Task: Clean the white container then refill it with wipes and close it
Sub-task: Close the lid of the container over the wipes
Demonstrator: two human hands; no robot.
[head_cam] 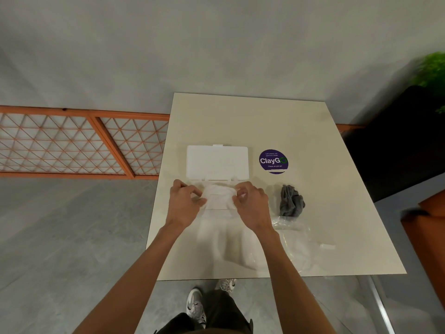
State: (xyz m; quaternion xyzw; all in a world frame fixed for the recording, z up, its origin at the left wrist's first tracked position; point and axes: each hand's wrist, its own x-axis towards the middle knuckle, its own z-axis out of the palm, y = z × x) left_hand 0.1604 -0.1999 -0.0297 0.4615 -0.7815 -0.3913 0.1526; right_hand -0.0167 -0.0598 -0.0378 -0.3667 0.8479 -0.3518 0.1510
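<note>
Step in hand: the person is refilling; judging by the layout, cleaning is over and closing is not yet begun.
White container (216, 162): it is lying at the middle of the table (337, 189), with its lid folded back flat toward the far side. The base is sitting just near of the lid and is mostly hidden under the wipes and the hands.
Wipes (219, 196): a folded white stack is being held over the base, or is settling into it. Whether it is already seated cannot be told.
Left hand (185, 203): its fingers and thumb are curling round the left end of the stack and pinching it.
Right hand (252, 206): it is pinching the right end in the same way, with the fingertips bent inward.
Grey cloth (291, 201): it is lying crumpled to the right of the hands, apart from them.
Clear plastic wrapper (296, 230): it is lying near and right of the cloth, probably the emptied wipes packet.
Purple sticker (273, 161): it is sitting on the tabletop just right of the lid.
Next move, as judged: the stack is needing to be pressed flat within the base walls, with no edge overhanging. Both hands are then letting go, and the lid is swinging toward the near side until its far tab is latching.
</note>
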